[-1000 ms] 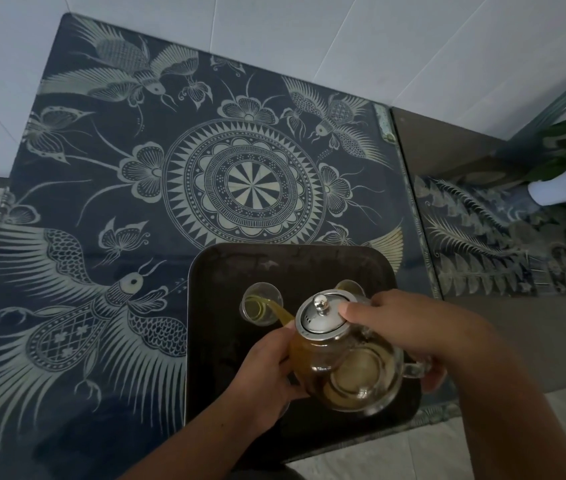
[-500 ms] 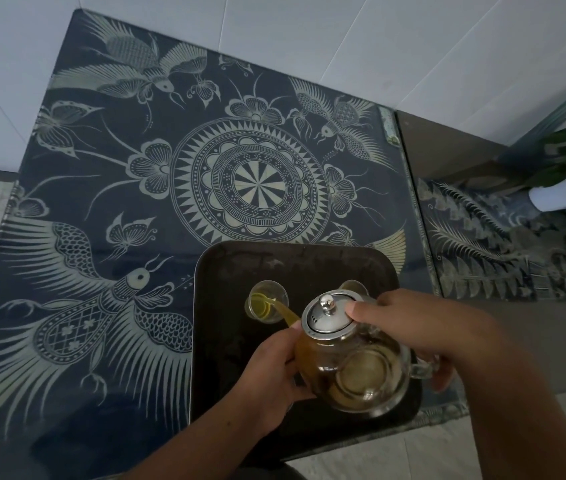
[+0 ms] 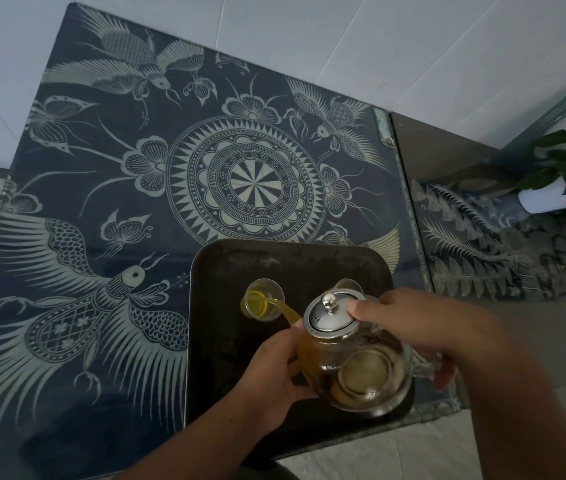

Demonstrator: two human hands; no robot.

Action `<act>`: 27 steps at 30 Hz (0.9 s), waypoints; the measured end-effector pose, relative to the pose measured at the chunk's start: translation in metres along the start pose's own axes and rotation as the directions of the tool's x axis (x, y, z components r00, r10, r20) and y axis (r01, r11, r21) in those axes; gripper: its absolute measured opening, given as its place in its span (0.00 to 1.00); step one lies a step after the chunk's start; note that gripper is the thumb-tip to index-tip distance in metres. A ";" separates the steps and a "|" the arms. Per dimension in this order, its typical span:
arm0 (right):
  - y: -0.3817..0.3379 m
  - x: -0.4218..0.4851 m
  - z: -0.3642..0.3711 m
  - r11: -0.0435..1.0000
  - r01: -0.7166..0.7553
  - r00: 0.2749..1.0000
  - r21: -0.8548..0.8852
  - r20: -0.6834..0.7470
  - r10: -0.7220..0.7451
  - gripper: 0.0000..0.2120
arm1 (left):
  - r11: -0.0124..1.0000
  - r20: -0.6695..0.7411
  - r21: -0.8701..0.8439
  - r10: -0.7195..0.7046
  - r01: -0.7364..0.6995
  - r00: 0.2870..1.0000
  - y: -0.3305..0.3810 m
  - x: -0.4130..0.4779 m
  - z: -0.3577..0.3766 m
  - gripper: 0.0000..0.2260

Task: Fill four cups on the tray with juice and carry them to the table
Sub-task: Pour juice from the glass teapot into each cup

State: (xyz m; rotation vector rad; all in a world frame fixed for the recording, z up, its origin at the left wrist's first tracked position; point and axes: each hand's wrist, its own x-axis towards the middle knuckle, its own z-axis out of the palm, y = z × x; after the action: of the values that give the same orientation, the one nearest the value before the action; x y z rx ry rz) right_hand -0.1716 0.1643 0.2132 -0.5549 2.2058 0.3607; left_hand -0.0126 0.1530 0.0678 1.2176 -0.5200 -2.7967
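Observation:
A glass teapot (image 3: 361, 372) with a steel lid is tilted to the left over the dark tray (image 3: 226, 341). Yellow juice streams from its spout into a small clear cup (image 3: 263, 299) on the tray. A second cup (image 3: 347, 284) peeks out behind the lid; any other cups are hidden. My right hand (image 3: 423, 327) grips the teapot's handle, its thumb pressing the lid. My left hand (image 3: 274, 379) supports the teapot's body from the left side.
The tray sits at the near right edge of a dark glass table (image 3: 101, 202) printed with birds and a round medallion. A lower side table (image 3: 465, 237) with a potted plant in a white pot (image 3: 548, 199) stands to the right. Tiled floor surrounds them.
The pour continues and the juice level in the cup has risen slightly. My view has shifted a little; hands and teapot hold nearly the same pose.

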 end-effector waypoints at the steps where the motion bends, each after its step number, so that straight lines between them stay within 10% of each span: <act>1: 0.001 0.000 0.000 1.000 0.000 1.000 0.001 -0.004 0.000 0.40 | 1.000 -0.001 -0.003 0.001 -0.001 1.000 0.000 0.000 0.000 0.14; 27: 0.008 0.005 0.000 0.998 0.014 1.000 -0.055 -0.010 -0.015 0.52 | 0.999 0.011 -0.020 0.029 -0.028 1.000 -0.003 -0.001 0.005 0.15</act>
State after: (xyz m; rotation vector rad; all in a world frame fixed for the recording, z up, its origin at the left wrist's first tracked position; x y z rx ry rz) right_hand -0.1789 0.1698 0.2098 -0.6034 2.2066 0.4132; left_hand -0.0155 0.1575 0.0706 1.1818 -0.5046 -2.7798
